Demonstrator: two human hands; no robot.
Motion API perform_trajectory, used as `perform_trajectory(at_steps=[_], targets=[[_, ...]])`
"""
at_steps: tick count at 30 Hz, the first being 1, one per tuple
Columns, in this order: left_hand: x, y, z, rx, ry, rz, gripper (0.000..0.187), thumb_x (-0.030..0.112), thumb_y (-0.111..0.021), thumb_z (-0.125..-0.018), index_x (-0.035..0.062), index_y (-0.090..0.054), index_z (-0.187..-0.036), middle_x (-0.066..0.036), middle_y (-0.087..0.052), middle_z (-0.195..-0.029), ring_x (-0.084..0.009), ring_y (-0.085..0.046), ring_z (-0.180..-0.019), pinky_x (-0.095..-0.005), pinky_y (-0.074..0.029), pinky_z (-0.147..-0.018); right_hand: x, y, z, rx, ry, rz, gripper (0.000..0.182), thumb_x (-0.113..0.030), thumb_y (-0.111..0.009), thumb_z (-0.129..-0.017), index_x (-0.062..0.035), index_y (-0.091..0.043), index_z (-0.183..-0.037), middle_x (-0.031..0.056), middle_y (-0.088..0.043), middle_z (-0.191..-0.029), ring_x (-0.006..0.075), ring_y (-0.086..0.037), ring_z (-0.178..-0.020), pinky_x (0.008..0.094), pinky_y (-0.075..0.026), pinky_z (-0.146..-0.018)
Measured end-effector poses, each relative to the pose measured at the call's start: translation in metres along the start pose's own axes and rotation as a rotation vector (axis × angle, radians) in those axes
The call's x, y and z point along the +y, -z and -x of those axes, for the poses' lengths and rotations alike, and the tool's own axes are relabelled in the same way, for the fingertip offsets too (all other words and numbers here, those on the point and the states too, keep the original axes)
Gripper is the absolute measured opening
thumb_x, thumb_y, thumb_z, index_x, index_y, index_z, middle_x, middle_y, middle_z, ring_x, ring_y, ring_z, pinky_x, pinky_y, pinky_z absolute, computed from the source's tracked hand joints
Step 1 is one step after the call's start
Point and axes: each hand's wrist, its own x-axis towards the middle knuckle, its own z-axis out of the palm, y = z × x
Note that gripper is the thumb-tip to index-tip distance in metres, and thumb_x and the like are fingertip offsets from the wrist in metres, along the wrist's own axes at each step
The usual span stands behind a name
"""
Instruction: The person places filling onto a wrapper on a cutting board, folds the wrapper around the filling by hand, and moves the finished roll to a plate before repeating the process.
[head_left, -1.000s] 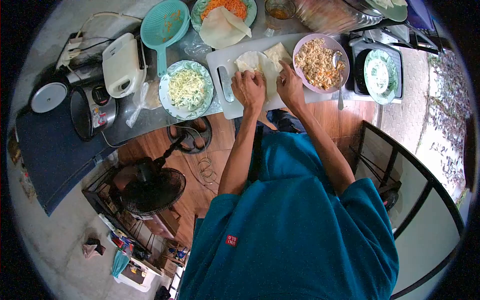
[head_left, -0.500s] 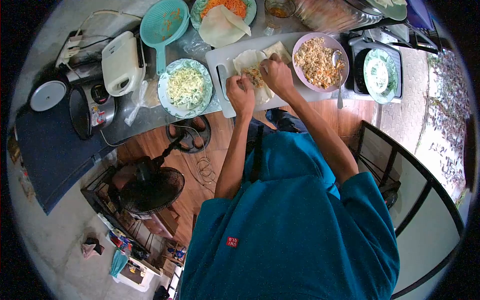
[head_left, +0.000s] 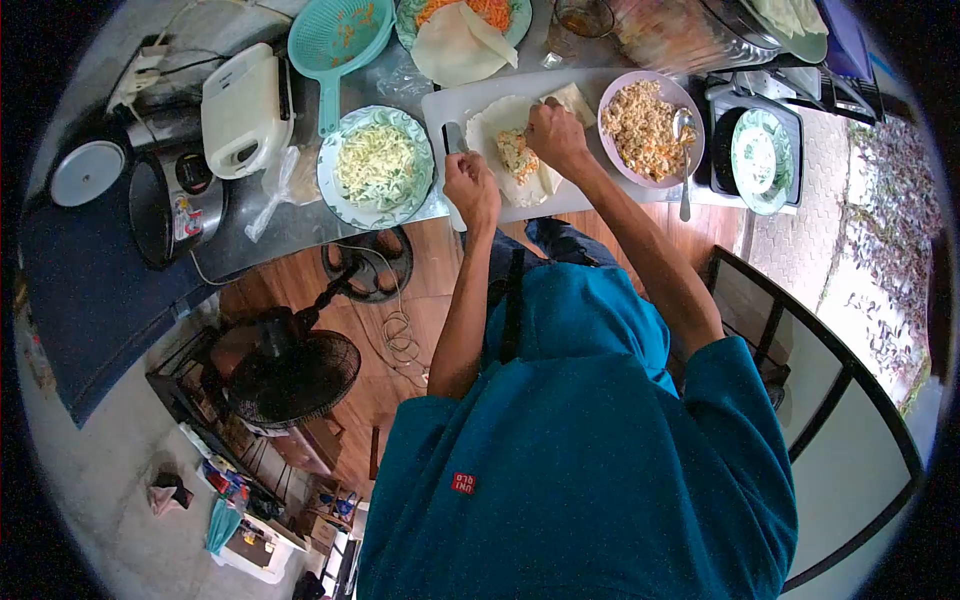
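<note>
A thin, pale round wrapper (head_left: 488, 122) lies spread on the white cutting board (head_left: 505, 207), with a mound of mixed vegetable filling (head_left: 516, 156) on it. My right hand (head_left: 560, 136) is closed at the wrapper's right edge, fingers pinched on it and partly hidden. My left hand (head_left: 471, 187) is curled over the board's left end, apart from the filling. Just above its fingers shows a narrow grey shape (head_left: 455, 137), which I cannot make out. Behind my right hand sits a folded wrapper piece (head_left: 576, 101). A pink bowl (head_left: 608, 163) of filling with a spoon (head_left: 686, 190) stands to the right.
Left of the board is a plate (head_left: 330, 200) of shredded cabbage. Farther back stand a green colander (head_left: 330, 85), a plate of shredded carrot (head_left: 525, 22) under wrappers, and a glass (head_left: 583, 18). A white sandwich maker (head_left: 245, 110) and a stove (head_left: 720, 185) flank them.
My left hand has drawn back from the wrapper toward the board's left end. More of the wrapper and filling shows. My right hand stays near the right edge; the view has shifted slightly.
</note>
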Motion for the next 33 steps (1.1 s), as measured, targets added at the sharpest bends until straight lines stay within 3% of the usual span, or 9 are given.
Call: perform_trajectory(at_steps=[7, 10, 12, 16, 21, 25, 27, 31, 33], targets=[[-0.006, -0.003, -0.004, -0.023, -0.013, -0.034, 0.026, 0.016, -0.064, -0.088, -0.0011, -0.054, -0.106, -0.018, -0.068, -0.087, -0.0255, -0.065, -0.080, -0.0380, -0.050, -0.075, 0.000, -0.003, -0.002, -0.022, -0.038, 0.000, 0.018, -0.019, -0.064, -0.081, -0.0010, -0.067, -0.084, 0.0250, -0.066, -0.086, 0.0417, -0.067, -0.080, 0.0491, -0.055, -0.072], [-0.003, -0.002, -0.004, -0.068, -0.119, 0.032, 0.034, 0.002, -0.062, -0.085, 0.0013, -0.047, -0.116, -0.023, -0.068, -0.091, -0.0323, -0.068, -0.084, -0.0396, -0.051, -0.076, -0.007, 0.000, -0.005, 0.035, -0.036, 0.052, 0.022, -0.021, -0.063, -0.081, 0.0004, -0.066, -0.086, 0.0256, -0.066, -0.086, 0.0424, -0.067, -0.080, 0.0493, -0.055, -0.073], [-0.005, 0.000, -0.004, -0.120, -0.121, 0.025, 0.043, -0.003, -0.061, -0.083, 0.0026, -0.043, -0.122, -0.026, -0.069, -0.096, -0.0345, -0.069, -0.091, -0.0404, -0.052, -0.080, -0.009, 0.002, -0.008, -0.084, -0.038, 0.052, 0.026, -0.023, -0.063, -0.082, 0.0025, -0.065, -0.088, 0.0272, -0.065, -0.089, 0.0430, -0.066, -0.083, 0.0496, -0.055, -0.077], [-0.010, 0.001, -0.007, -0.120, -0.070, 0.100, 0.042, -0.003, -0.060, -0.085, 0.0014, -0.044, -0.124, -0.026, -0.069, -0.097, -0.0327, -0.069, -0.093, -0.0386, -0.053, -0.080, -0.015, -0.001, -0.015, -0.128, -0.118, 0.057, 0.027, -0.023, -0.063, -0.082, 0.0027, -0.064, -0.089, 0.0278, -0.065, -0.089, 0.0434, -0.066, -0.084, 0.0494, -0.054, -0.078], [-0.009, 0.007, -0.006, -0.181, 0.004, 0.150, 0.048, 0.000, -0.061, -0.088, -0.0014, -0.042, -0.132, -0.024, -0.069, -0.103, -0.0287, -0.069, -0.096, -0.0354, -0.055, -0.080, -0.011, 0.008, -0.005, -0.095, 0.049, 0.017, 0.022, -0.019, -0.063, -0.080, 0.0008, -0.065, -0.090, 0.0231, -0.067, -0.089, 0.0423, -0.067, -0.085, 0.0477, -0.056, -0.077], [-0.014, 0.003, -0.010, -0.160, 0.092, 0.165, 0.043, 0.002, -0.064, -0.087, -0.0044, -0.049, -0.127, -0.023, -0.069, -0.105, -0.0299, -0.069, -0.096, -0.0357, -0.055, -0.081, -0.001, 0.025, 0.000, -0.282, 0.245, -0.088, 0.016, -0.016, -0.065, -0.082, 0.0001, -0.065, -0.086, 0.0195, -0.065, -0.093, 0.0398, -0.064, -0.085, 0.0472, -0.052, -0.079], [-0.027, -0.001, -0.017, -0.129, -0.071, 0.157, 0.035, 0.009, -0.068, -0.086, -0.0084, -0.059, -0.115, -0.024, -0.068, -0.107, -0.0319, -0.070, -0.093, -0.0372, -0.055, -0.080, 0.004, 0.029, 0.001, -0.201, 0.333, -0.175, 0.013, -0.010, -0.061, -0.084, -0.0013, -0.068, -0.092, 0.0211, -0.065, -0.095, 0.0379, -0.064, -0.088, 0.0452, -0.052, -0.079], [-0.010, 0.006, -0.023, -0.128, -0.035, -0.044, 0.031, 0.016, -0.070, -0.086, -0.0099, -0.066, -0.103, -0.025, -0.069, -0.100, -0.0337, -0.070, -0.089, -0.0387, -0.054, -0.079, 0.012, 0.021, 0.007, -0.013, 0.410, -0.062, 0.025, -0.008, -0.059, -0.086, -0.0044, -0.069, -0.108, 0.0170, -0.064, -0.104, 0.0349, -0.059, -0.104, 0.0453, -0.046, -0.090], [0.005, 0.012, -0.029, -0.289, 0.019, -0.253, 0.034, 0.019, -0.069, -0.086, -0.0105, -0.068, -0.103, -0.027, -0.069, -0.093, -0.0340, -0.069, -0.086, -0.0391, -0.053, -0.078, 0.011, 0.022, 0.010, -0.094, 0.391, 0.013, 0.026, -0.008, -0.059, -0.086, -0.0051, -0.069, -0.110, 0.0148, -0.063, -0.109, 0.0323, -0.057, -0.108, 0.0450, -0.044, -0.092]])
